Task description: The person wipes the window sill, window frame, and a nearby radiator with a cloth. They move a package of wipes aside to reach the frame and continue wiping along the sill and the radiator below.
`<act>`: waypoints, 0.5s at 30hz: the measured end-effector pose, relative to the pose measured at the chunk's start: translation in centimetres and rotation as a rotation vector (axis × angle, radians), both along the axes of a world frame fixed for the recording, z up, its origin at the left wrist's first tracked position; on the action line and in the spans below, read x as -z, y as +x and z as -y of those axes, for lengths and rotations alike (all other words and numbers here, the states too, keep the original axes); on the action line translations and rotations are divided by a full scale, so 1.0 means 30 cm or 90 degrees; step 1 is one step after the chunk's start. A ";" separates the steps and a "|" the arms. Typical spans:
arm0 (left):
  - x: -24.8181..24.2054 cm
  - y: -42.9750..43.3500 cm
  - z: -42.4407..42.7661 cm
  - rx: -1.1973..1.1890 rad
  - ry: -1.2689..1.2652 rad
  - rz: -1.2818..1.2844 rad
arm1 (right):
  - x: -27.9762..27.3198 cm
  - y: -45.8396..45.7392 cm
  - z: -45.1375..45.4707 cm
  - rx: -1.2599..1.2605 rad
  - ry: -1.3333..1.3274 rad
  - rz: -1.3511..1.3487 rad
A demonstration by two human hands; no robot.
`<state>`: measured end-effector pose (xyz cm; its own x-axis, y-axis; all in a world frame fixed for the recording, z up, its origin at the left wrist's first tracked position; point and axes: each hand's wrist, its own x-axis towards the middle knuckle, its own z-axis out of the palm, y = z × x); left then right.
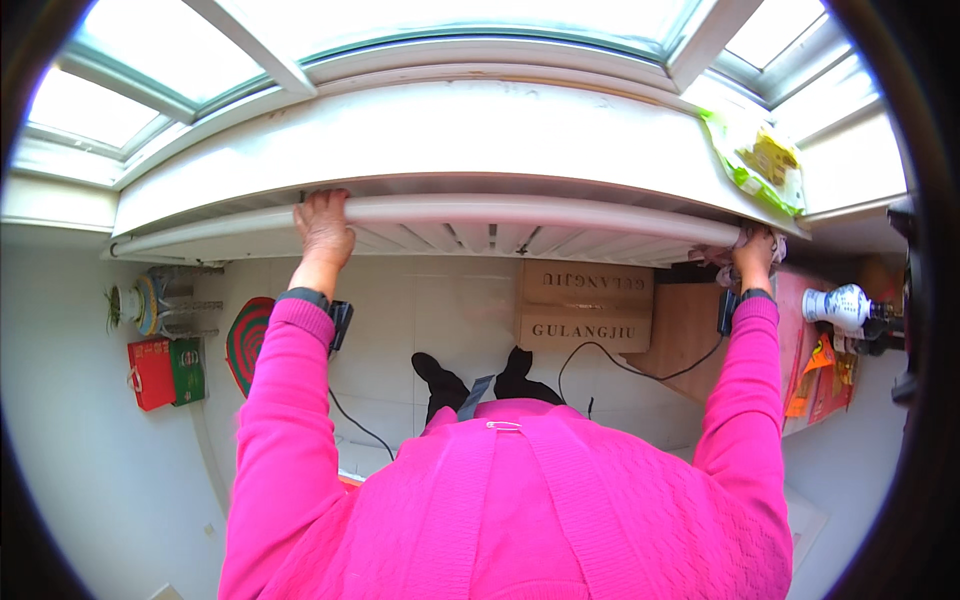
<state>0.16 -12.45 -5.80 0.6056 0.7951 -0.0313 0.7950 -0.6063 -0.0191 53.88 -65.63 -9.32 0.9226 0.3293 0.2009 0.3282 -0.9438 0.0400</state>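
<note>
A white radiator (pixel 540 211) with a rounded top pipe runs along the wall under the windowsill (pixel 480 131). My left hand (pixel 325 225) rests over the top pipe toward its left part, fingers on the far side. At the pipe's right end, my right hand (pixel 754 251) is closed on a pale pinkish cloth (pixel 726 259), which is bunched around the pipe end. Part of the cloth is hidden by the hand. Both wrists carry dark bands with small black devices and cables.
A green and yellow plastic packet (pixel 765 165) lies at the sill's right end. Below the radiator stands a cardboard box (pixel 585 306). A blue and white porcelain vase (pixel 836 306) is on the red-topped surface at right. Red (pixel 152 373) and green boxes and a round striped mat (pixel 249 341) are at left.
</note>
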 end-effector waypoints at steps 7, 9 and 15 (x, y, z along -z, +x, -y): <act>0.000 0.002 0.014 0.012 -0.021 0.032 | -0.045 -0.267 -0.201 -0.115 0.085 0.052; -0.001 0.006 0.015 0.010 -0.026 0.030 | -0.044 -0.336 -0.271 -0.164 0.100 0.094; -0.003 0.016 0.028 0.021 -0.013 0.063 | -0.055 -0.516 -0.472 -0.243 0.094 0.060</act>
